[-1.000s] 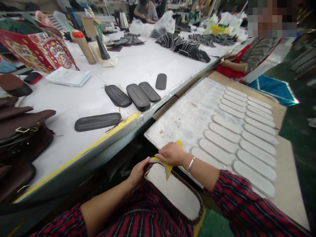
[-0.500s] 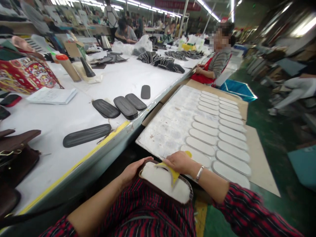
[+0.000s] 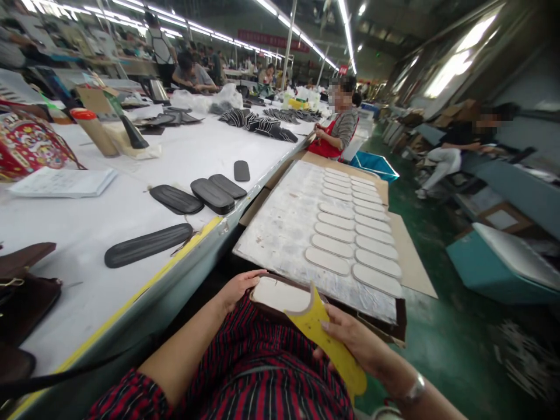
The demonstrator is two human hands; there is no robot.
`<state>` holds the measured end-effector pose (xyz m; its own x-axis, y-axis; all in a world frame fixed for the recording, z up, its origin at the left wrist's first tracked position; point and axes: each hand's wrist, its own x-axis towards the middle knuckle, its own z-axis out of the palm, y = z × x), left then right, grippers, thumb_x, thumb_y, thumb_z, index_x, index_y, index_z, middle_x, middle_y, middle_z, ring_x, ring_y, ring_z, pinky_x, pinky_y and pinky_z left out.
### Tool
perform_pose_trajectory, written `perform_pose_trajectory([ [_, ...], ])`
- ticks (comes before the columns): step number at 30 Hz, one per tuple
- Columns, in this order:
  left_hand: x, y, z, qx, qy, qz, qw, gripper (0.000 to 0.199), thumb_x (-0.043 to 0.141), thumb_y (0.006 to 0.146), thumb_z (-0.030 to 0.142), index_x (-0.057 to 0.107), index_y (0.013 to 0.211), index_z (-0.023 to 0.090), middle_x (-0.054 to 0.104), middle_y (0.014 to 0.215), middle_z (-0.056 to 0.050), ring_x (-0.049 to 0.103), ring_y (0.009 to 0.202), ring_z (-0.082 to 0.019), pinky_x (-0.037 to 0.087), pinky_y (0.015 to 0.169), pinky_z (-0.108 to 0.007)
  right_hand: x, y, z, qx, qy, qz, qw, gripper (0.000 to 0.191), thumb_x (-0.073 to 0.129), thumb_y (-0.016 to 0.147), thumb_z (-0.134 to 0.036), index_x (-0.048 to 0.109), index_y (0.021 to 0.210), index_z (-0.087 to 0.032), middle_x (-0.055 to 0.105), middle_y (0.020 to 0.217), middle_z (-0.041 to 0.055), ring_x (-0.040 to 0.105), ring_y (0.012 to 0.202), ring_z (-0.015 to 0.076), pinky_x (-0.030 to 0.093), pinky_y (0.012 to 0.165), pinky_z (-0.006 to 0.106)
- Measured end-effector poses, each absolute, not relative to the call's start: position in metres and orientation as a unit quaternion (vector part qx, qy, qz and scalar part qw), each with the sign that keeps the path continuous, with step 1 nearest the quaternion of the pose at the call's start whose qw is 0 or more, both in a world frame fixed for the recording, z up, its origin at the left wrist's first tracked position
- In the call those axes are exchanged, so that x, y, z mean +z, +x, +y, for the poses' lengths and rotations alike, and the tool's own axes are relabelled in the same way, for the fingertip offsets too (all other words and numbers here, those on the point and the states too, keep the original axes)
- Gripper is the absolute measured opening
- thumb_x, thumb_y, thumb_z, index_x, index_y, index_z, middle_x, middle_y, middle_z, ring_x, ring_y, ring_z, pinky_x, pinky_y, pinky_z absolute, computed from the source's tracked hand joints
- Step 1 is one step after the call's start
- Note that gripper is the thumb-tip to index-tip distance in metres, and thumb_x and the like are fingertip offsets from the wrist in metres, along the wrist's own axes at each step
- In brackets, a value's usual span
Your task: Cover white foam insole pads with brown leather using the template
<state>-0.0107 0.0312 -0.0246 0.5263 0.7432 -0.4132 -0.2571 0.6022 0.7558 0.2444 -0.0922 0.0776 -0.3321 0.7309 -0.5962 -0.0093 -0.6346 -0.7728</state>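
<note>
Brown-rimmed white piece point(image 3: 280, 294) gripped at its left end by left hand point(image 3: 240, 287); underside fingers hidden. Yellow tool point(image 3: 328, 345) pinched between thumb and fingers of right hand point(image 3: 359, 339), its curved end overlapping the piece's right end; contact unclear. Beyond the piece: board point(image 3: 273, 233), white ovals point(image 3: 335, 230) laid in 2 columns.

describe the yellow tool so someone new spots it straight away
Find the board bearing pale ovals beside the long white table. Just in front of it, the right hand grips the yellow tool. Its curved notch sets it apart from the white-faced piece it overlaps.
</note>
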Motion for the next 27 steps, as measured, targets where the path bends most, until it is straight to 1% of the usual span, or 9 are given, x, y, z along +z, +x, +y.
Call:
perform_pose_trajectory([
  [5, -0.029, -0.021, 0.028, 0.352, 0.284, 0.312, 0.835, 0.043, 0.062, 0.072, 0.021, 0.057, 0.114, 0.015, 0.064, 0.108, -0.011, 0.060, 0.096, -0.021, 0.042, 0.088, -0.034, 0.047, 0.191, -0.107, 0.702, -0.561, -0.360, 0.252, 0.038, 0.049, 0.080, -0.047, 0.040, 0.106, -0.021, 0.060, 0.074, -0.0001, 0.060, 0.047, 0.0126, 0.042, 0.037, 0.018],
  [8, -0.031, -0.020, 0.034, 0.362, 0.298, 0.339, 0.816, 0.042, 0.061, 0.070, 0.018, 0.058, 0.112, 0.013, 0.067, 0.097, -0.010, 0.063, 0.086, -0.020, 0.046, 0.082, -0.032, 0.028, 0.163, -0.104, 0.695, -0.570, -0.346, 0.269, 0.035, 0.054, 0.076, -0.046, 0.043, 0.095, -0.018, 0.060, 0.069, -0.0014, 0.058, 0.045, 0.0118, 0.043, 0.038, 0.019],
  [12, -0.033, -0.017, 0.039, 0.376, 0.304, 0.363, 0.796, 0.036, 0.063, 0.067, 0.015, 0.063, 0.103, 0.011, 0.070, 0.083, -0.008, 0.063, 0.070, -0.017, 0.048, 0.071, -0.029, 0.013, 0.129, -0.093, 0.698, -0.585, -0.265, 0.318, 0.026, 0.049, 0.082, -0.040, 0.045, 0.087, -0.014, 0.063, 0.066, 0.0030, 0.061, 0.049, 0.0132, 0.047, 0.046, 0.023],
  [13, -0.033, -0.016, 0.037, 0.386, 0.306, 0.367, 0.789, 0.036, 0.063, 0.068, 0.017, 0.063, 0.103, 0.011, 0.070, 0.085, -0.007, 0.063, 0.072, -0.017, 0.048, 0.073, -0.029, 0.011, 0.121, -0.090, 0.704, -0.585, -0.228, 0.332, 0.024, 0.046, 0.084, -0.038, 0.045, 0.087, -0.014, 0.063, 0.066, 0.0043, 0.061, 0.051, 0.0139, 0.048, 0.048, 0.024],
  [15, -0.034, -0.016, 0.032, 0.421, 0.300, 0.363, 0.775, 0.036, 0.061, 0.073, 0.026, 0.061, 0.106, 0.013, 0.068, 0.098, -0.007, 0.062, 0.087, -0.019, 0.046, 0.082, -0.031, 0.010, 0.105, -0.084, 0.732, -0.568, -0.146, 0.347, 0.022, 0.041, 0.088, -0.036, 0.044, 0.088, -0.013, 0.064, 0.068, 0.0068, 0.063, 0.053, 0.0156, 0.048, 0.051, 0.027],
  [17, -0.036, -0.016, 0.025, 0.458, 0.274, 0.345, 0.772, 0.041, 0.053, 0.079, 0.041, 0.059, 0.111, 0.016, 0.060, 0.115, -0.008, 0.055, 0.106, -0.021, 0.041, 0.092, -0.033, 0.010, 0.091, -0.079, 0.762, -0.540, -0.082, 0.349, 0.023, 0.039, 0.089, -0.035, 0.044, 0.090, -0.013, 0.065, 0.069, 0.0091, 0.063, 0.053, 0.0167, 0.048, 0.052, 0.028],
  [19, -0.039, -0.017, 0.022, 0.475, 0.250, 0.321, 0.780, 0.050, 0.043, 0.081, 0.053, 0.056, 0.115, 0.018, 0.053, 0.126, -0.007, 0.047, 0.116, -0.022, 0.035, 0.099, -0.034, 0.008, 0.080, -0.074, 0.780, -0.517, -0.045, 0.350, 0.024, 0.042, 0.088, -0.036, 0.045, 0.092, -0.012, 0.065, 0.071, 0.0103, 0.064, 0.055, 0.0173, 0.049, 0.056, 0.030],
  [23, -0.040, -0.013, 0.037, 0.437, 0.277, 0.302, 0.800, 0.059, 0.039, 0.080, 0.060, 0.053, 0.120, 0.019, 0.050, 0.129, -0.009, 0.041, 0.121, -0.025, 0.030, 0.102, -0.038, 0.001, 0.070, -0.069, 0.786, -0.481, -0.025, 0.386, 0.029, 0.050, 0.084, -0.041, 0.046, 0.094, -0.014, 0.066, 0.075, 0.0083, 0.066, 0.064, 0.0187, 0.050, 0.063, 0.034],
  [27, -0.036, -0.004, 0.059, 0.352, 0.352, 0.314, 0.808, 0.060, 0.036, 0.080, 0.060, 0.059, 0.112, 0.014, 0.057, 0.121, -0.010, 0.046, 0.115, -0.027, 0.031, 0.100, -0.039, -0.005, 0.066, -0.069, 0.780, -0.456, -0.009, 0.429, 0.035, 0.055, 0.079, -0.045, 0.047, 0.094, -0.015, 0.066, 0.078, 0.0068, 0.066, 0.072, 0.0201, 0.050, 0.065, 0.036],
])
